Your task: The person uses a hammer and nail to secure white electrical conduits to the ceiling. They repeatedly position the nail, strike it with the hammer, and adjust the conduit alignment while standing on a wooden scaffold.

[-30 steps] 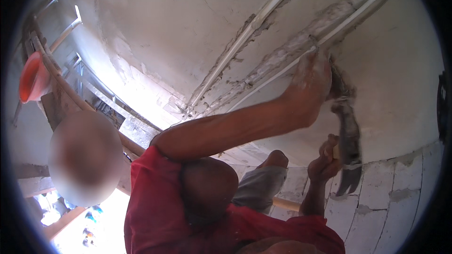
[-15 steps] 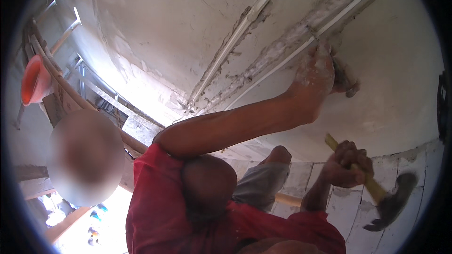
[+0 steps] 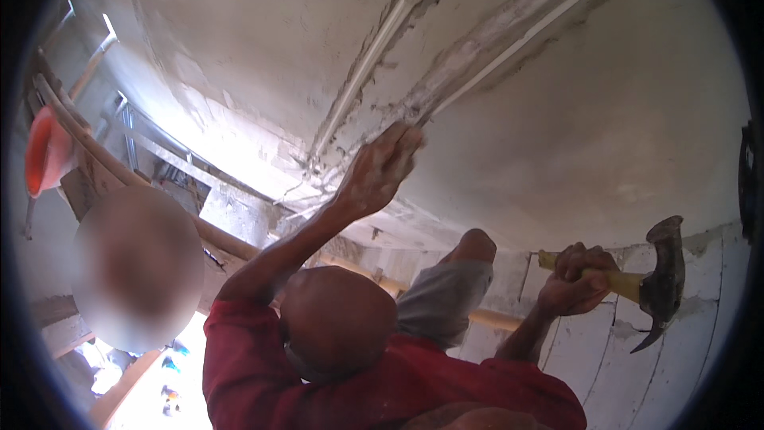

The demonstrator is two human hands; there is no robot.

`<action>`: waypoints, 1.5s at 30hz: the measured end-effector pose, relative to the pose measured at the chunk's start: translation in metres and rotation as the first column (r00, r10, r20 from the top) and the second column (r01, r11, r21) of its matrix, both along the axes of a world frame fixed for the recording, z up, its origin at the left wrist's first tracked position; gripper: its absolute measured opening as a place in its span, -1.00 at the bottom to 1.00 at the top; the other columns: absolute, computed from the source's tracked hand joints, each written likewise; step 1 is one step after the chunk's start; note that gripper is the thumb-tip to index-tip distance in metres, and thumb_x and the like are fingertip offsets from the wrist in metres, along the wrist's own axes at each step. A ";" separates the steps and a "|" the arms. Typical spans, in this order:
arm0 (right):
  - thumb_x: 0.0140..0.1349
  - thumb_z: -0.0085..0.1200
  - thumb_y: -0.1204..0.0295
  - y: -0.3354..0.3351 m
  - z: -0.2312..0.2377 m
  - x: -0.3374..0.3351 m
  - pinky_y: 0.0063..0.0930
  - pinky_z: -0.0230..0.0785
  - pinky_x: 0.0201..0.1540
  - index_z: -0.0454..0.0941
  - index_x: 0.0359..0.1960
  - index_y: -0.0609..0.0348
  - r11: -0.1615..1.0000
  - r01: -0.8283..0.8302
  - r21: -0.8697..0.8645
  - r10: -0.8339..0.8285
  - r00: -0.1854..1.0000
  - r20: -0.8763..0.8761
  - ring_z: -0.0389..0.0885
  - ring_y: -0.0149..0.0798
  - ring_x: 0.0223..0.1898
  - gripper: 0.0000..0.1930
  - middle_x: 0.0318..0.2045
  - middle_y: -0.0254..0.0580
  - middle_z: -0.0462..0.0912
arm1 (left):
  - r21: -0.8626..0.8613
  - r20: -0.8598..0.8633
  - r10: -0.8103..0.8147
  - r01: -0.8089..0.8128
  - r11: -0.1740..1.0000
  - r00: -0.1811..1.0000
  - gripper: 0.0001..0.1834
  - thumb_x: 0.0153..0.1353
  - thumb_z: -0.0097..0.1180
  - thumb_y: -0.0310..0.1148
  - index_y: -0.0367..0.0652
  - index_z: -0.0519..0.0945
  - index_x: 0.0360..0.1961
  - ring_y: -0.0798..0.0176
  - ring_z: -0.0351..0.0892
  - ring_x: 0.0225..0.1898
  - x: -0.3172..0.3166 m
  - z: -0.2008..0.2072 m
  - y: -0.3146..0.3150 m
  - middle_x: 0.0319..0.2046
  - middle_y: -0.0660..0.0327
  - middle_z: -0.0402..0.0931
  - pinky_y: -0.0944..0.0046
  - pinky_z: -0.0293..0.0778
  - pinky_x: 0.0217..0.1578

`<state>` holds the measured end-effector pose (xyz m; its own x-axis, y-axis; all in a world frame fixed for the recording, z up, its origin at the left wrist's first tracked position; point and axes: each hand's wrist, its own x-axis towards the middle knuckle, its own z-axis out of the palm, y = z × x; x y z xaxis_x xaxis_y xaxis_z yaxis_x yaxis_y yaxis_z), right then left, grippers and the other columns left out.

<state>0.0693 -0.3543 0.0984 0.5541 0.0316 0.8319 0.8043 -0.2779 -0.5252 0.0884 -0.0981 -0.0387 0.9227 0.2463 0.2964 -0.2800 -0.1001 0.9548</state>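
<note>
The right hand [image 3: 582, 277] grips the hammer [image 3: 629, 285] at the frame's lower right, likely stiff, head-heavy, best held by its handle; the blurred left hand's [image 3: 380, 172] grip cannot be told.

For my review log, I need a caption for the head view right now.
Right hand gripping a hammer, left hand close to a white pipe.
</note>
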 end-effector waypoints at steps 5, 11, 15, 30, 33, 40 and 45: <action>0.36 -0.13 -0.13 0.014 -0.001 0.009 -0.61 -0.12 -0.70 0.25 -0.56 0.15 0.998 -0.050 -0.036 0.052 0.997 0.061 0.04 -0.53 -0.76 -0.42 -0.74 -0.43 0.14 | 0.147 0.857 0.282 -0.728 0.670 0.432 -0.62 0.27 0.05 -0.54 -0.29 0.43 0.12 0.11 0.57 -0.50 0.073 0.072 0.018 -0.37 0.04 0.57 0.14 0.42 -0.56; 0.38 -0.18 -0.13 -0.002 -0.003 0.012 -0.61 -0.11 -0.69 0.28 -0.49 0.17 0.981 -0.033 -0.193 0.044 0.998 0.053 0.06 -0.51 -0.74 -0.43 -0.72 -0.41 0.17 | 0.109 0.242 0.183 -0.214 0.971 0.953 -0.72 0.30 0.03 -0.51 -0.29 0.52 0.03 0.12 0.60 -0.38 0.058 -0.006 0.004 -0.34 0.01 0.60 0.11 0.48 -0.38; 0.41 -0.22 -0.09 -0.020 -0.008 0.010 -0.57 -0.08 -0.71 0.26 -0.47 0.19 0.994 0.012 -0.109 -0.016 0.999 -0.035 0.04 -0.50 -0.75 -0.46 -0.71 -0.37 0.20 | 0.023 -0.109 0.174 -0.172 0.985 0.979 -0.78 0.38 -0.03 -0.39 -0.28 0.59 -0.10 0.15 0.62 -0.34 0.037 -0.125 -0.009 -0.36 0.02 0.63 0.14 0.49 -0.30; 0.35 -0.15 -0.17 -0.037 0.038 -0.008 -0.56 -0.05 -0.70 0.20 -0.58 0.13 0.998 0.064 -0.027 -0.061 0.994 0.091 0.01 -0.48 -0.75 -0.40 -0.71 -0.38 0.11 | 0.250 0.368 0.222 -0.327 0.911 0.903 -0.68 0.38 -0.10 -0.45 -0.23 0.45 0.12 0.02 0.60 -0.34 0.067 -0.009 0.013 -0.20 -0.07 0.55 0.12 0.49 -0.39; 0.36 -0.14 -0.14 -0.039 0.024 -0.003 -0.56 -0.06 -0.69 0.19 -0.57 0.13 0.995 0.092 -0.028 -0.090 0.995 0.045 0.00 -0.48 -0.73 -0.42 -0.71 -0.38 0.08 | 0.204 0.150 0.201 -0.229 0.952 0.968 -0.71 0.37 -0.09 -0.38 -0.23 0.53 0.04 0.02 0.64 -0.30 0.060 -0.077 0.002 -0.27 -0.11 0.60 0.14 0.53 -0.33; 0.37 -0.19 -0.17 -0.045 0.006 0.015 -0.60 -0.13 -0.69 0.25 -0.51 0.18 0.986 0.164 0.027 -0.163 0.985 -0.051 -0.01 -0.49 -0.75 -0.39 -0.69 -0.40 0.06 | 0.534 -0.761 0.216 0.402 0.744 0.612 -0.66 0.35 -0.16 -0.38 -0.18 0.44 0.11 -0.09 0.60 -0.20 -0.056 -0.474 0.009 -0.24 -0.16 0.58 -0.05 0.48 -0.15; 0.37 -0.18 -0.15 -0.034 -0.007 0.025 -0.62 -0.10 -0.70 0.26 -0.51 0.16 0.990 0.085 -0.111 -0.101 0.984 -0.145 -0.04 -0.53 -0.77 -0.42 -0.74 -0.46 0.02 | 0.464 -0.698 0.265 0.139 0.875 0.665 -0.73 0.21 -0.03 -0.32 -0.22 0.68 -0.34 -0.02 0.62 -0.35 -0.011 -0.428 0.014 -0.40 -0.04 0.63 -0.01 0.52 -0.28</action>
<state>0.0946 -0.3883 0.0914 0.6770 0.0559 0.7338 0.6867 -0.4069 -0.6025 0.0773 -0.0839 -0.4662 0.8654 0.3395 -0.3685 0.5004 -0.5489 0.6695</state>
